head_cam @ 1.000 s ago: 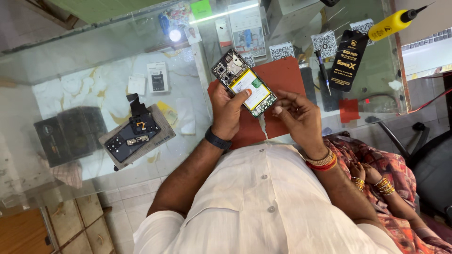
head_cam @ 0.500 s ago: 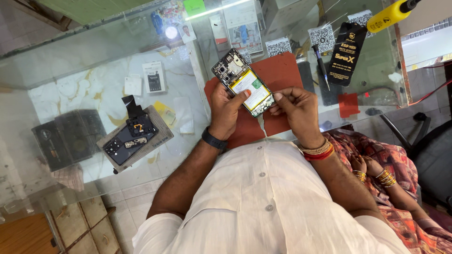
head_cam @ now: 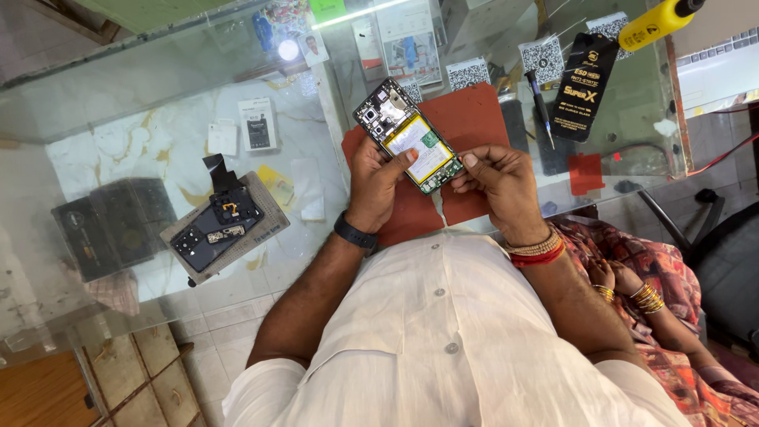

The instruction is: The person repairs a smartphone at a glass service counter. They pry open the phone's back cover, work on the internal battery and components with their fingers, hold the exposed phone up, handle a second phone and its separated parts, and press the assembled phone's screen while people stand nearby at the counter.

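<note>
Glass counter [head_cam: 198,87] | both hands clamp opened phone [head_cam: 407,134] | lower edge seemingly hidden by fingers

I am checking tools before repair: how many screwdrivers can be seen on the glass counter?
2. A small dark screwdriver lies beside the red mat; a yellow-handled one lies at the far right corner. Others may be hidden.

Phone repair shop: glass counter [head_cam: 198,71], opened phone [head_cam: 407,134], screwdriver [head_cam: 540,107].

counter [head_cam: 198,71]: glossy glass | mat [head_cam: 474,119]: matt red rubbery | opened phone [head_cam: 409,136]: bare metal, circuitry | shirt [head_cam: 443,332]: white cloth
</note>
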A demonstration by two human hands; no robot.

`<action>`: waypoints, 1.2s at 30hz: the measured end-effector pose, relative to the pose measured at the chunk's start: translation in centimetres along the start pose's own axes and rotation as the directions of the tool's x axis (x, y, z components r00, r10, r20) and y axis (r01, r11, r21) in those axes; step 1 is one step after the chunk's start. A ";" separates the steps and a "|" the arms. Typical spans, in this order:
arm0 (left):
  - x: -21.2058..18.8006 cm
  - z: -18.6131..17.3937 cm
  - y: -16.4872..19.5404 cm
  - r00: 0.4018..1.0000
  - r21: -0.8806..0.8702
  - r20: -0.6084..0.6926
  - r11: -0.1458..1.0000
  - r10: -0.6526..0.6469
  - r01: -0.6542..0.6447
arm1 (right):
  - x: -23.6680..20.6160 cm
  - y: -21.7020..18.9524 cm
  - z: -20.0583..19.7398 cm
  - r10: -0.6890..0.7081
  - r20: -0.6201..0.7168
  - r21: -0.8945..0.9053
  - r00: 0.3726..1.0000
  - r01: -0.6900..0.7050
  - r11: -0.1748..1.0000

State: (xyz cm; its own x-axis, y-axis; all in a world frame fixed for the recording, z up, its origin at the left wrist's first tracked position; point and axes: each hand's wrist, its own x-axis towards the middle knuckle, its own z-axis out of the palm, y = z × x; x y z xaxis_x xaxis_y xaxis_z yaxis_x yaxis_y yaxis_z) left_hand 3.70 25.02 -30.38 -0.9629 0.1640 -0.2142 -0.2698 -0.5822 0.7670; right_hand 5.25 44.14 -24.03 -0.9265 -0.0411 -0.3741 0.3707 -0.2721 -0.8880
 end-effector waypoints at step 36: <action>0.1 0.2 0.1 0.999 0.081 -0.003 0.996 0.050 -0.049 | -0.1 -0.7 0.6 -0.068 0.031 -0.017 0.997 0.069 0.998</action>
State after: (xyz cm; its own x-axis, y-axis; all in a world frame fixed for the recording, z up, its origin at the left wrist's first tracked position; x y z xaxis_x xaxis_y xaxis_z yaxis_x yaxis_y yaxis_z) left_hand 3.58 25.07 -30.20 -0.9751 0.1323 -0.1778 -0.2211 -0.5233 0.8230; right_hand 5.02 43.78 -23.28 -0.9511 -0.0527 -0.3042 0.3073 -0.2581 -0.9159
